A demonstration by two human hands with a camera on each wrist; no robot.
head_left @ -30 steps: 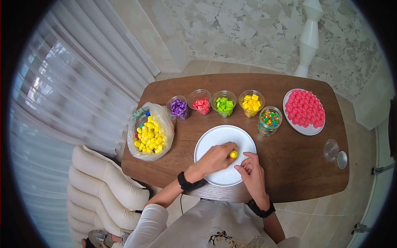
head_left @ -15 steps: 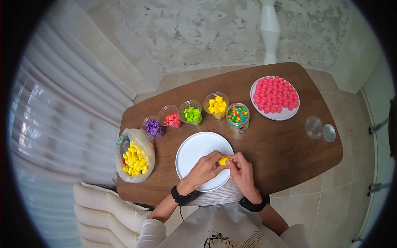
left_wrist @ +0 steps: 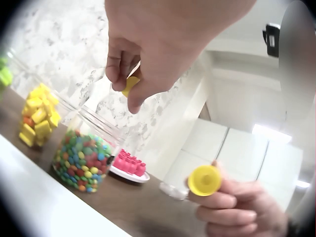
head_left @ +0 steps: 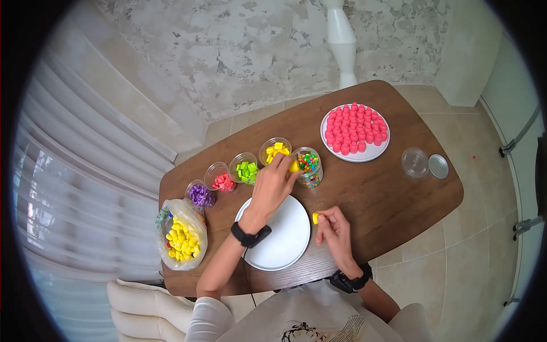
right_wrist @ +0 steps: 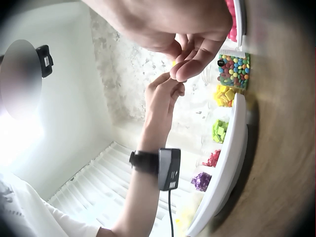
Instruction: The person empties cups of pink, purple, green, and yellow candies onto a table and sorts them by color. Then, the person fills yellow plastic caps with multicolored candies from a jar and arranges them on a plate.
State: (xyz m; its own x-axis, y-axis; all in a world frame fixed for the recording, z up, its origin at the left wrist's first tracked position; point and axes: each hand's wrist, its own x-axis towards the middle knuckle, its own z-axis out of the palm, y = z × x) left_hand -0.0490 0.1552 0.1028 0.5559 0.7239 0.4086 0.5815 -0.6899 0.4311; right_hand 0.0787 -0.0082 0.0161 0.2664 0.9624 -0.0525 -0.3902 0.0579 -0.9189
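Note:
Raised beside the jar of multicoloured candies (head_left: 308, 163), my left hand (head_left: 270, 188) pinches a small yellow piece (head_left: 294, 166). My right hand (head_left: 336, 231) is right of the white plate (head_left: 279, 239), a second yellow piece (head_left: 315, 218) between thumb and fingers. In the left wrist view this second piece (left_wrist: 205, 180) shows a round, rimmed face, while the left hand (left_wrist: 153, 49) grips its piece (left_wrist: 131, 86) above the jar (left_wrist: 81, 158). The right wrist view mostly hides the piece in the right hand (right_wrist: 182, 39).
Cups of yellow (head_left: 274, 149), green (head_left: 246, 170), red (head_left: 223, 182) and purple (head_left: 201, 195) pieces stand left of the jar. A bag of yellow capsules (head_left: 183, 242) sits at the left. Farther right are a plate of pink pieces (head_left: 373, 154), a clear cup (head_left: 415, 162) and a lid (head_left: 438, 166).
Both hands were together at one yellow object over the plate. They have parted, each with a yellow piece, and the left has moved up toward the jar. The head view has shifted.

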